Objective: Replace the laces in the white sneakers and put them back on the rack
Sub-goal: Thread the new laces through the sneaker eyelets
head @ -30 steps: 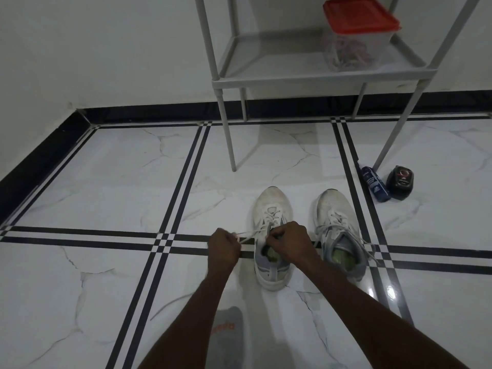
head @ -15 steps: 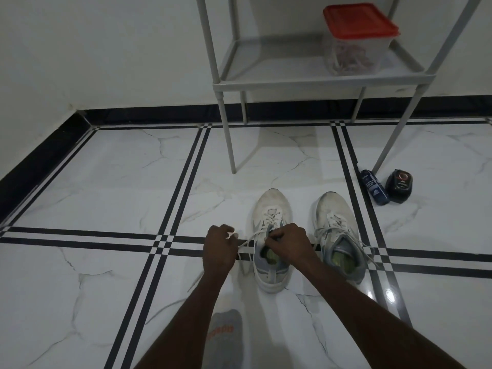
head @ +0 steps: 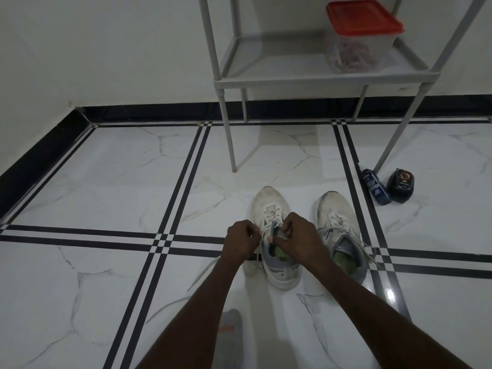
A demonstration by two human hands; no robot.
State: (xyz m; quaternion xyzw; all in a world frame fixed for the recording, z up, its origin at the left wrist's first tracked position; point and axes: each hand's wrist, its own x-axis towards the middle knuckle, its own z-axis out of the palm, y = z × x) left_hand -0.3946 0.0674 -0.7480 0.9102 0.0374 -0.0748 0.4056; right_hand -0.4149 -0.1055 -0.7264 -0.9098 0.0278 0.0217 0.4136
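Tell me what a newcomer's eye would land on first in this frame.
First, the two hands at lower centre: the left hand and right hand both pinch the lace of the left white sneaker on the marble floor. Its mate, the right white sneaker, stands beside it, laces loose. Next comes the red-lidded container on the grey rack at upper right.

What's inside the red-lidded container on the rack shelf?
Through the clear wall of the container on the rack, a loose tangle of pale cords shows, seemingly laces. The red lid covers the top, so how many there are cannot be told.
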